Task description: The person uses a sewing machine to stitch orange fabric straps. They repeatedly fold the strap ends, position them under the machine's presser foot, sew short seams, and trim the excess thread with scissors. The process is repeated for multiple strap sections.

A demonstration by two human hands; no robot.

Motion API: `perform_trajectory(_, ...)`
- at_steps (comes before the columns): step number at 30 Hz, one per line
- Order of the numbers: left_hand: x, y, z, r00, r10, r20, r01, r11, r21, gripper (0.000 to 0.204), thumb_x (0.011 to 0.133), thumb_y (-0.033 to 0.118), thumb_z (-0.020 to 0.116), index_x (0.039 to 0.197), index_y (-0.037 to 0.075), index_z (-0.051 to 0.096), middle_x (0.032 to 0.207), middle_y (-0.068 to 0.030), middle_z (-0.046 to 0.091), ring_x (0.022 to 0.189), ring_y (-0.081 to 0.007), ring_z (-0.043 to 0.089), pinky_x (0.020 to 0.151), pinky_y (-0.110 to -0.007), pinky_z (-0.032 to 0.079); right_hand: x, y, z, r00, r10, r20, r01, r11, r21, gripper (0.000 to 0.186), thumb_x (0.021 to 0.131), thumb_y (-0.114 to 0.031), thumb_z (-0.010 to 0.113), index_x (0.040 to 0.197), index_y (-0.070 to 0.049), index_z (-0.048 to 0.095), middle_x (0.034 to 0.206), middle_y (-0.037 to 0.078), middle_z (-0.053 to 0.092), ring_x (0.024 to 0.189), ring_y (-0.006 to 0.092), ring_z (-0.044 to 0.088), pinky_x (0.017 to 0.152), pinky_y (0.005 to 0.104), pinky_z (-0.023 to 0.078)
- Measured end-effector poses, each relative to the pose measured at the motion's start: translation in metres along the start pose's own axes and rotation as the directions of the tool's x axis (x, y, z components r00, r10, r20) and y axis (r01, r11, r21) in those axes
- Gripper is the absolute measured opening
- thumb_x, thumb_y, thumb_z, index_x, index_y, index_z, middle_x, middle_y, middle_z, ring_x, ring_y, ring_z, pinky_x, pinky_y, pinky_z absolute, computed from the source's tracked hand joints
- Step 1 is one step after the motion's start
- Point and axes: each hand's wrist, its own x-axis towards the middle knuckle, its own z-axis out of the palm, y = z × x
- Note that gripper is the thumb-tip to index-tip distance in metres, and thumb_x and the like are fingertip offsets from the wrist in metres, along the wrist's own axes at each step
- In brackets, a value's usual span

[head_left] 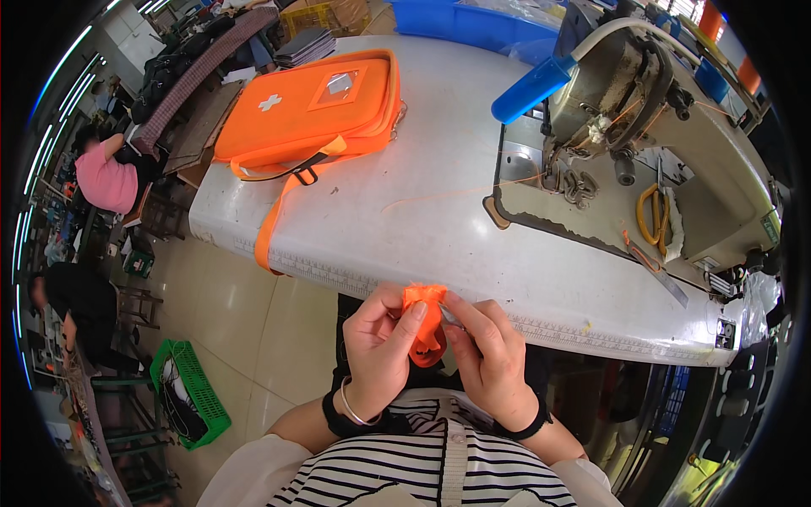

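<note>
An orange fabric piece [432, 314] is sitting between both hands at the near edge of the table [380, 241]. The left hand [378, 342] is pinching it, fingers curled; the right hand [492, 355] is pinching a small silvery item [450, 316] against it. Beyond, open tabletop is stretching between an orange bag [296, 106], its strap [269, 237] hanging over the edge, and a sewing machine [718, 169] obstructing the right, yellow-handled scissors [644, 221] lying beneath its arm.

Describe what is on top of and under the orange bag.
On top of the orange bag are a white cross and a shiny panel. Under it is the grey table. The bag covers the tabletop directly beneath, so anything lying flat there cannot be seen.
</note>
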Motion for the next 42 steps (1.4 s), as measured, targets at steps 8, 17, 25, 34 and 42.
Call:
perform_trajectory(8, -0.001, -0.002, -0.001, 1.000, -0.013, 0.012, 0.013, 1.000, -0.002, 0.004, 0.093, 0.000, 0.059, 0.095, -0.003, 0.059, 0.090, -0.0023, 0.059, 0.079, -0.0067, 0.053, 0.075, -0.022, 0.044, 0.000, -0.002, -0.001, 1.000, 0.012, 0.005, -0.012, 1.000, 0.013, 0.045, 0.081, 0.002, 0.066, 0.125, -0.007, 0.059, 0.085, 0.007, 0.057, 0.062, 0.0189, 0.059, 0.047, 0.0302, 0.048)
perform_trajectory(17, -0.002, -0.003, -0.001, 0.999, -0.039, 0.015, 0.039, 0.999, -0.025, 0.005, 0.093, 0.000, 0.059, 0.097, -0.003, 0.060, 0.090, -0.0026, 0.060, 0.080, -0.0068, 0.054, 0.075, -0.022, 0.045, 0.001, -0.001, -0.004, 1.000, -0.020, 0.002, 0.020, 0.999, -0.038, 0.048, 0.081, 0.003, 0.067, 0.128, -0.003, 0.056, 0.085, 0.009, 0.059, 0.063, 0.0190, 0.061, 0.050, 0.0293, 0.050)
perform_trajectory(25, -0.001, 0.001, 0.001, 0.998, -0.059, -0.008, 0.058, 0.997, -0.055, 0.008, 0.094, 0.002, 0.059, 0.098, -0.004, 0.060, 0.093, -0.0037, 0.062, 0.083, -0.0079, 0.056, 0.078, -0.023, 0.046, -0.004, -0.002, -0.006, 0.999, 0.046, -0.027, -0.046, 0.999, -0.010, 0.045, 0.078, -0.003, 0.073, 0.118, 0.001, 0.053, 0.078, 0.010, 0.061, 0.058, 0.0201, 0.061, 0.049, 0.0301, 0.047)
perform_trajectory(34, 0.000, 0.001, -0.006, 0.976, -0.169, 0.140, 0.175, 0.984, -0.035, 0.018, 0.094, 0.004, 0.057, 0.109, -0.006, 0.060, 0.104, -0.0100, 0.065, 0.095, -0.0146, 0.062, 0.087, -0.030, 0.050, 0.002, 0.008, -0.014, 0.996, -0.086, -0.007, 0.085, 0.992, -0.089, 0.038, 0.078, -0.006, 0.074, 0.112, -0.002, 0.055, 0.074, 0.008, 0.061, 0.056, 0.0209, 0.059, 0.047, 0.0314, 0.045)
perform_trajectory(42, 0.002, 0.002, -0.002, 0.951, -0.257, 0.174, 0.266, 0.964, -0.029, 0.012, 0.094, 0.003, 0.060, 0.103, -0.004, 0.063, 0.092, -0.0017, 0.062, 0.079, -0.0053, 0.056, 0.071, -0.020, 0.046, 0.001, 0.014, -0.021, 0.999, -0.037, 0.008, 0.037, 0.999, 0.007, 0.035, 0.080, -0.006, 0.073, 0.109, 0.000, 0.055, 0.074, 0.010, 0.061, 0.054, 0.0209, 0.059, 0.047, 0.0309, 0.044)
